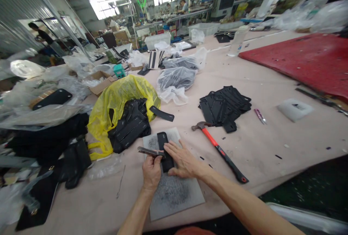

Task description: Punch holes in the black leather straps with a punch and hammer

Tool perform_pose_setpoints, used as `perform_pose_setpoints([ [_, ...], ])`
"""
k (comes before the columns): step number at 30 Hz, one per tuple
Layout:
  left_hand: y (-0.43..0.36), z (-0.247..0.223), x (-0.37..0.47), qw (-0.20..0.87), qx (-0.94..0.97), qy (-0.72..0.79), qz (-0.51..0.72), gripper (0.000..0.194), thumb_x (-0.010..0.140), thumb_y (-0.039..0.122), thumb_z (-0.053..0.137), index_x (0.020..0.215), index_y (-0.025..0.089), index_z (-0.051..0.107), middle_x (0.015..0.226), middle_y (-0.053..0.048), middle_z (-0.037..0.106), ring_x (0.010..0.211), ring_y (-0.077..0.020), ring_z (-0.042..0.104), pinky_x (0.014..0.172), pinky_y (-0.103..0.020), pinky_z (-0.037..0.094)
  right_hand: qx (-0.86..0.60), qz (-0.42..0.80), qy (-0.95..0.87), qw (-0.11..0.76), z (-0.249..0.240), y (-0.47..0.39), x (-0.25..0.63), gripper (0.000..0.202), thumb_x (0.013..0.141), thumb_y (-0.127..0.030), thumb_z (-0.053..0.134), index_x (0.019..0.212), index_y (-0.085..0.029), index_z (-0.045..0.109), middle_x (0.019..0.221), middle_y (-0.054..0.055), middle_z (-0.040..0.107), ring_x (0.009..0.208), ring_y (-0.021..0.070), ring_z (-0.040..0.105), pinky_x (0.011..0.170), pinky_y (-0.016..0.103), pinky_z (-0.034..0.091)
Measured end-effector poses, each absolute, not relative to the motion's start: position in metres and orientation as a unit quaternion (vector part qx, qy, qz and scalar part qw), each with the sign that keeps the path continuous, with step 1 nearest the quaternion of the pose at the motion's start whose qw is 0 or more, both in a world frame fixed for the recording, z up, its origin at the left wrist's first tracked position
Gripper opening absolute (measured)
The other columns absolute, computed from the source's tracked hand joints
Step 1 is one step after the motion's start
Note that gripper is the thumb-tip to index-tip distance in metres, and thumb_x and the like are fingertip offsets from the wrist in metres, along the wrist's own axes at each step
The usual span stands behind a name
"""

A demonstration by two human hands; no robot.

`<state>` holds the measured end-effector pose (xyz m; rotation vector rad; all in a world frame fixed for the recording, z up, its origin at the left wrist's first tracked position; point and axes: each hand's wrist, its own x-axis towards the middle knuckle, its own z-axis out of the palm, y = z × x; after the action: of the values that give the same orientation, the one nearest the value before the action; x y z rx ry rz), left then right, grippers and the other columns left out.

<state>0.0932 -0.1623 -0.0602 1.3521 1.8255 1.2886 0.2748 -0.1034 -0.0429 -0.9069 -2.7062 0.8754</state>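
My left hand (151, 172) is closed around a metal tool (149, 151) whose end reaches over a black strip (162, 141). The strip lies on a white board (174, 195) marked with dark specks. My right hand (185, 159) rests on the strip with its fingers spread, beside the tool's end. To the right, a hammer (217, 148) with a red and black handle lies on the table. A pile of black pieces (225, 106) sits behind it. Left of the board, a yellow bag (106, 115) holds more black strips (132, 126).
A lone black strip (162, 114) lies beside the bag. Pink snips (260, 116), a white block (295, 110) and a red sheet (301, 61) are on the right. Plastic-wrapped items (178, 79) stand behind. A thin wire tool (120, 182) lies left of the board. People are in the background.
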Motion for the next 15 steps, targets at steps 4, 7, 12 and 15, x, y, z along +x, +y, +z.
perform_pose_setpoints([
  [4, -0.164, -0.063, 0.090, 0.269, 0.499, 0.666, 0.485, 0.023, 0.085, 0.031, 0.057, 0.096, 0.017, 0.071, 0.090, -0.007, 0.075, 0.084, -0.0227, 0.071, 0.080, -0.036, 0.057, -0.308, 0.299, -0.898, 0.098, -0.041, -0.088, 0.265, 0.106, 0.073, -0.053, 0.071, 0.154, -0.015, 0.015, 0.158, 0.017, 0.024, 0.147, 0.0327, 0.013, 0.115, 0.061, -0.001],
  [7, -0.165, -0.065, 0.089, 0.270, 0.512, 0.650, 0.492, 0.021, 0.084, 0.028, 0.056, 0.095, 0.017, 0.071, 0.092, -0.007, 0.075, 0.087, -0.0222, 0.070, 0.082, -0.036, 0.057, -0.327, 0.289, -0.893, 0.106, -0.041, -0.095, 0.271, 0.097, 0.073, -0.051, 0.071, 0.152, -0.017, 0.025, 0.158, 0.015, 0.025, 0.147, 0.0346, 0.012, 0.115, 0.062, 0.001],
  [12, -0.167, -0.064, 0.088, 0.262, 0.527, 0.643, 0.490, 0.020, 0.084, 0.027, 0.056, 0.095, 0.017, 0.071, 0.093, -0.006, 0.075, 0.090, -0.0217, 0.070, 0.084, -0.036, 0.056, -0.383, 0.273, -0.877, 0.098, -0.044, -0.109, 0.277, 0.070, 0.080, -0.037, 0.062, 0.145, -0.021, 0.041, 0.156, 0.010, 0.031, 0.146, 0.0351, 0.015, 0.113, 0.065, 0.005],
  [15, -0.167, -0.064, 0.087, 0.269, 0.530, 0.642, 0.485, 0.021, 0.085, 0.028, 0.056, 0.096, 0.018, 0.071, 0.094, -0.006, 0.075, 0.090, -0.0213, 0.070, 0.084, -0.035, 0.057, -0.398, 0.276, -0.868, 0.112, -0.046, -0.111, 0.275, 0.067, 0.080, -0.039, 0.061, 0.143, -0.022, 0.044, 0.155, 0.009, 0.033, 0.145, 0.0347, 0.017, 0.113, 0.065, 0.008],
])
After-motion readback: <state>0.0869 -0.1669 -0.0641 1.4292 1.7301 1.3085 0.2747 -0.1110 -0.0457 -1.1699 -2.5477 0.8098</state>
